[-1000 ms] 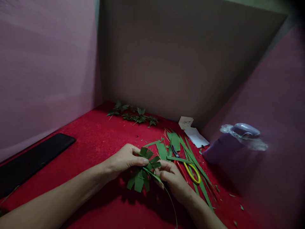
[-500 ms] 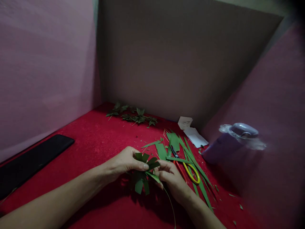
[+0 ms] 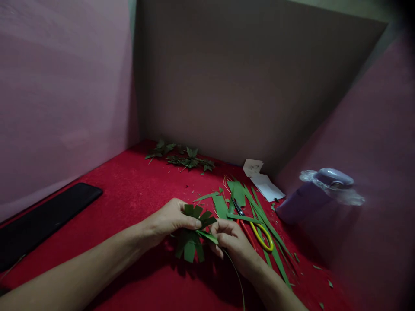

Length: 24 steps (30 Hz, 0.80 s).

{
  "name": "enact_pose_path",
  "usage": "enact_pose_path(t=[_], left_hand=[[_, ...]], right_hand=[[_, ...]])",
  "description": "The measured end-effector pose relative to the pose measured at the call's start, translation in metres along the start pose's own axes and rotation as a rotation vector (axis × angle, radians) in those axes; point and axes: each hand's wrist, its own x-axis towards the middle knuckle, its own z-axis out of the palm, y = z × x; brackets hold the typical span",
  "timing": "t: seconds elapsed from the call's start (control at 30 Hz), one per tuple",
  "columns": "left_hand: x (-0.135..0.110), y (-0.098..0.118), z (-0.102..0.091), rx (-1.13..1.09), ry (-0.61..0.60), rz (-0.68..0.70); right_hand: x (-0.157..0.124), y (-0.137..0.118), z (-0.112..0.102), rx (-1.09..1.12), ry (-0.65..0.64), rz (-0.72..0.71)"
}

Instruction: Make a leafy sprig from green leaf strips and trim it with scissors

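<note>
My left hand [image 3: 168, 219] pinches a green leaf craft [image 3: 193, 233], a bundle of folded leaf strips fanned out like petals. My right hand [image 3: 232, 244] grips the same bundle from the right, fingers closed on a strip that runs into a thin stem trailing toward me. Both hands hover low over the red cloth [image 3: 129, 194]. Just right of my hands lie scissors [image 3: 256, 229] with red and yellow handles, on top of loose cut leaf strips [image 3: 240, 198].
A pile of finished leaf pieces [image 3: 181, 157] lies at the back near the brown board wall. White paper slips [image 3: 264, 181] sit at the back right. A purple container [image 3: 311, 194] stands right. A black flat object [image 3: 42, 218] lies far left.
The leaf bundle has been turned slightly between my fingers. Both hands stay in nearly the same place.
</note>
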Motion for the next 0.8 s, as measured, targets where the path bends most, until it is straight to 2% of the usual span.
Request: enact_pose_path(t=[0.1, 0.37, 0.57, 0.8], left_hand=[[0.0, 0.0, 0.0, -0.003, -0.002, 0.007], [0.0, 0.0, 0.001, 0.0, 0.011, -0.014], [0.001, -0.001, -0.002, -0.028, -0.026, 0.051], [0.003, -0.001, -0.006, -0.003, 0.14, 0.15]], right_hand=[[0.0, -0.001, 0.0, -0.035, -0.006, 0.022], [-0.001, 0.003, -0.001, -0.008, 0.075, -0.049], [0.001, 0.006, -0.003, 0.038, 0.149, -0.048], [0.002, 0.009, -0.006, 0.106, 0.18, -0.03]])
